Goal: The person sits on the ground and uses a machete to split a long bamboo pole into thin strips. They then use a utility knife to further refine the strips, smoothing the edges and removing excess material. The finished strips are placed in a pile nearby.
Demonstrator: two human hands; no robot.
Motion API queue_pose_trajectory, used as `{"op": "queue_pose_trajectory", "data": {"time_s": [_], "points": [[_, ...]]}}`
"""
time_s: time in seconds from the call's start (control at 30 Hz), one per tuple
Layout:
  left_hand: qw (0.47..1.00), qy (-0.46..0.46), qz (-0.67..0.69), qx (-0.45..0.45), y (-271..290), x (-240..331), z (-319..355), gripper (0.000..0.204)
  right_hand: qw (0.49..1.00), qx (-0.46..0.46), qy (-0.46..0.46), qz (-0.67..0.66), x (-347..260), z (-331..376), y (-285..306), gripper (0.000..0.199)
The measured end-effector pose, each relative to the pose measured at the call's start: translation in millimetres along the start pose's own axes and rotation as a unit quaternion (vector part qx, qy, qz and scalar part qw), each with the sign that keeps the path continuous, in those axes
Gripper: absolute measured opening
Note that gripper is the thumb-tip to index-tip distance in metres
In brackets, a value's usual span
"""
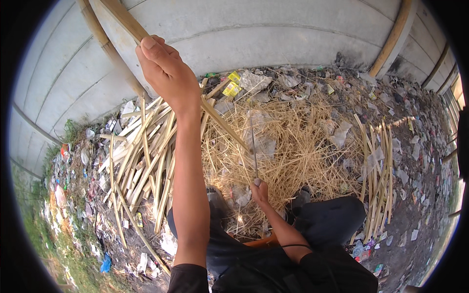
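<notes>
My left hand is raised at the upper left, its fingers wrapped round a long bamboo strip. The strip slants from the top edge, past my wrist, down toward the middle, where its lower end meets or passes close to a long thin blade. My right hand, low in the middle between my knees, grips the handle of this knife. The blade points away from me, seen almost edge-on. Whether strip and blade touch, I cannot tell. Beneath them lies a heap of thin bamboo shavings.
A pile of bamboo strips lies to the left, with a smaller bundle at the right. Plastic litter covers the dark ground. A grey panel wall with bamboo poles stands behind. Plants grow at the left.
</notes>
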State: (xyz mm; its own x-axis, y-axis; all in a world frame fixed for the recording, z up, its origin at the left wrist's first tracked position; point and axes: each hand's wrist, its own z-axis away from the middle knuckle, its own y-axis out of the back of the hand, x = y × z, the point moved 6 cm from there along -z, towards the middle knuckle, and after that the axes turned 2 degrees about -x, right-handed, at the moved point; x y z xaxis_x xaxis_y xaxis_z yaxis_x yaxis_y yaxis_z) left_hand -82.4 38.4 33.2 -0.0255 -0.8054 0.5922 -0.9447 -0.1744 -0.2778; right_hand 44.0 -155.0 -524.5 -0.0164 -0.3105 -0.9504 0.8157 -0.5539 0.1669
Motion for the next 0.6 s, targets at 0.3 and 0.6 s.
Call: {"op": "queue_pose_trajectory", "data": {"time_s": [0.3,0.6], "points": [[1.0,-0.001,-0.005,-0.013,-10.0,3.1,6.3,0.05,0.994,0.005,-0.102,0.047,83.9,-19.0,-2.0,0.022],[1.0,0.008,-0.003,0.003,2.9,3.3,2.9,0.049,0.931,-0.153,-0.269,-0.195,56.3,-1.7,-5.7,0.021]]}}
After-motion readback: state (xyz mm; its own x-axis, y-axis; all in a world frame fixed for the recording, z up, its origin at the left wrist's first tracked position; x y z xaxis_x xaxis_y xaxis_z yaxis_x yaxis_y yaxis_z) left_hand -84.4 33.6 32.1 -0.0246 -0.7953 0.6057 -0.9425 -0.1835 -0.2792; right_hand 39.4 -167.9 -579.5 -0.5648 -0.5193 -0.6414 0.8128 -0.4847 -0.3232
